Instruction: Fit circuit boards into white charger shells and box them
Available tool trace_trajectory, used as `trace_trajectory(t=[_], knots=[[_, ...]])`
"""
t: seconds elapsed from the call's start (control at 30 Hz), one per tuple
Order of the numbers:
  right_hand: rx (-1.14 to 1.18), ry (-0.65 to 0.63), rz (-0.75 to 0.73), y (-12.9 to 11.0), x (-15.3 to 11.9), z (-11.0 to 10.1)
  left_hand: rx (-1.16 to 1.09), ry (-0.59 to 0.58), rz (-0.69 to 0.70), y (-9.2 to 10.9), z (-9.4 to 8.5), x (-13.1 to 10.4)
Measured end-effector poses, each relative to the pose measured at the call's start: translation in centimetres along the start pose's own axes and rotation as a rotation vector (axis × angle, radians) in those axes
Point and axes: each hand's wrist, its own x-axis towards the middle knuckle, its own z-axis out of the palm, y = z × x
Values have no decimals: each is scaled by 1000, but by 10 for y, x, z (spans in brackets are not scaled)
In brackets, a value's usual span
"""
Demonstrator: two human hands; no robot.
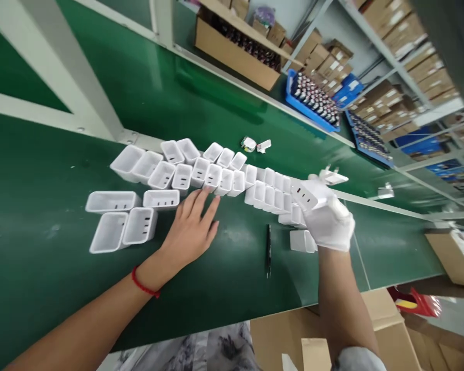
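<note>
White open-topped plastic cases (110,232) with small port slots stand in rows across the green bench. My bare left hand (191,226), with a red cord bracelet at the wrist, touches the near edge of the middle row; its fingers are spread and hold nothing. My right hand (328,221), in a white glove, is raised over the right end of the rows. It grips a white charger case (306,196) whose slotted face shows. A white plug piece with prongs (332,176) appears just beyond that hand; whether the two touch is unclear.
Black tweezers (268,251) lie between my arms. Small white parts (248,144) lie behind the rows. Beyond the bench's rail are a long cardboard box (235,54) and blue trays (313,111) of parts. Open cartons (390,330) stand below the near edge.
</note>
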Motion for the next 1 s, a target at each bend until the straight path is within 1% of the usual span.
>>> trace_trajectory(t=[0.07, 0.13, 0.17, 0.2, 0.27, 0.3, 0.37, 0.47, 0.53, 0.63, 0.7, 0.77, 0.83, 0.9, 1.0], knots=[[97, 17, 47, -3, 16, -6, 49, 51, 2, -2, 5, 4], [195, 17, 115, -4, 24, -10, 81, 118, 9, -4, 9, 7], [237, 9, 145, -4, 26, -12, 91, 129, 20, -5, 11, 8], [258, -6, 167, -4, 26, -14, 98, 119, 35, -5, 13, 9], [247, -39, 189, -4, 28, -19, 108, 65, 68, -7, 15, 10], [216, -50, 192, -3, 30, -22, 115, 37, 78, -8, 15, 10], [33, -28, 143, -1, 40, -31, 124, 4, 76, -10, 16, 9], [-295, 66, 26, 5, 70, -44, 101, -1, 61, -12, 15, 8], [-424, 125, -16, 12, 98, -53, 71, 23, 75, -13, 14, 8], [-600, 206, -15, 26, 142, -63, 54, 80, 110, -13, 13, 8], [-713, 229, 3, 38, 165, -69, 53, 121, 123, -12, 11, 8], [-787, 217, 29, 51, 182, -73, 61, 175, 133, -11, 9, 7], [-823, 191, 60, 61, 192, -77, 74, 215, 146, -10, 8, 6], [-827, 173, 85, 66, 197, -79, 77, 224, 163, -10, 8, 4], [-778, 171, 84, 59, 192, -82, 57, 227, 177, -9, 8, 4]])
